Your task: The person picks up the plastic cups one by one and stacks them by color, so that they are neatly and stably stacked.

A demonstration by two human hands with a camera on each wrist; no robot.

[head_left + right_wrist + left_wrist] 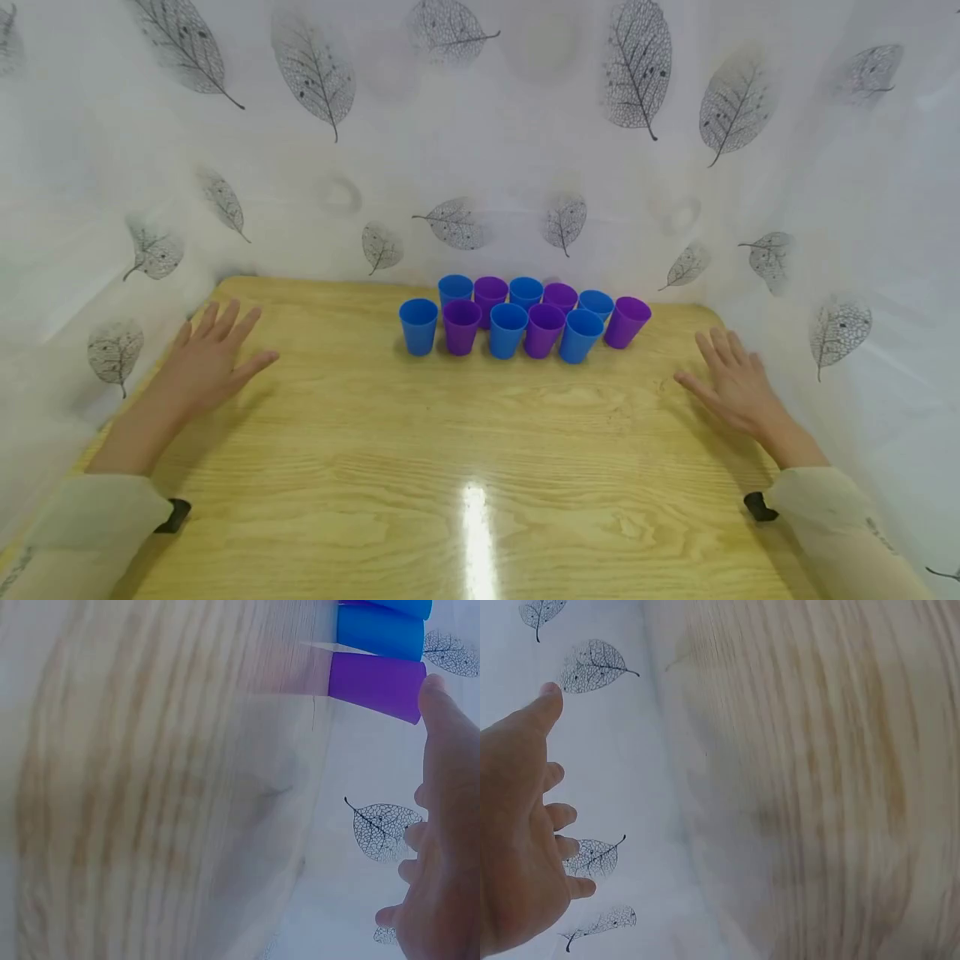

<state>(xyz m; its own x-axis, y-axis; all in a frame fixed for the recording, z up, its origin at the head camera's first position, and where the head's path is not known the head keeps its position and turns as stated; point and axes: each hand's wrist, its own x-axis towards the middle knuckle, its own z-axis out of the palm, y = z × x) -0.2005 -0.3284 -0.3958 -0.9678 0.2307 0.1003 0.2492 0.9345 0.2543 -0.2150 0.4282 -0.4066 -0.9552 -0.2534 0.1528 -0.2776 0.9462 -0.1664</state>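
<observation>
Blue and purple cups stand upright in two rows, colours alternating, near the back of the wooden table. At the left end of the front row is a blue cup; a purple cup ends the back row on the right. My left hand, fingers spread, is over the table's left side and holds nothing. On the other side my right hand is likewise spread, apart from the cups. The right wrist view shows its thumb in front of the purple cup, with a blue cup beyond.
A white sheet printed with grey leaves rises behind the table and along both sides. Black bands show at the sleeve cuffs. Light glares off the tabletop near the front.
</observation>
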